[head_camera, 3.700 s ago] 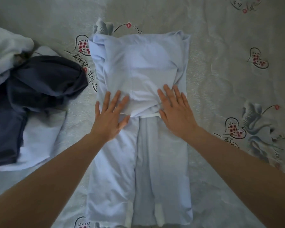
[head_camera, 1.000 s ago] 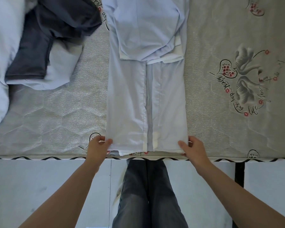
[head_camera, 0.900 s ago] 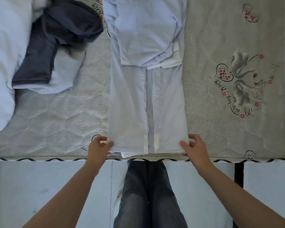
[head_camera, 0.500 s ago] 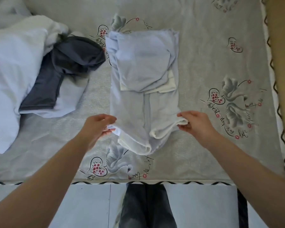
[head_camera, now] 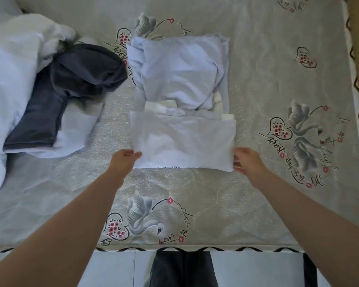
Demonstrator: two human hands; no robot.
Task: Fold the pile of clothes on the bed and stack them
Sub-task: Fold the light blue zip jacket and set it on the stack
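While the swan-print bed (head_camera: 257, 83) fills the view above pale floor (head_camera: 116, 268), both hands, left hand (head_camera: 123, 160) and right hand (head_camera: 247, 162), pinch the folded shirt (head_camera: 182, 141); the right fingers (head_camera: 237, 163) look blurry, and the clothes pile (head_camera: 29, 90) is cut off left.

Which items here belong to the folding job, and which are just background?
Job: pale blue garment being folded, left hand and right hand gripping its near corners; dark navy garment and white and pale blue clothes pile, unfolded.
Background: grey swan-print bed sheet, tiled floor.
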